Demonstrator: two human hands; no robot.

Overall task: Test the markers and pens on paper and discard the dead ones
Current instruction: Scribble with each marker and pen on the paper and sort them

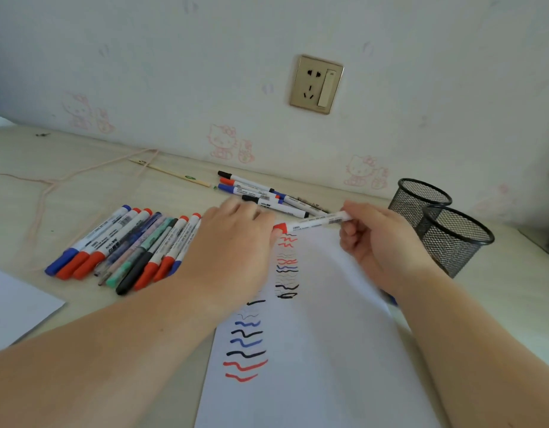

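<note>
While the right hand [381, 239] grips the barrel of a red marker [313, 223] held level above the paper [313, 350], the left hand [233, 242] pinches its red cap end; whether the cap is coming off or going back on cannot be told. The paper carries rows of red, blue and black test squiggles. A row of markers [125, 245] lies on the table [81, 180] to the left, a smaller cluster [267, 194] behind. Two mesh pen cups [443, 223] stand right. Judged next: finish the cap action and either test or sort this marker.
</note>
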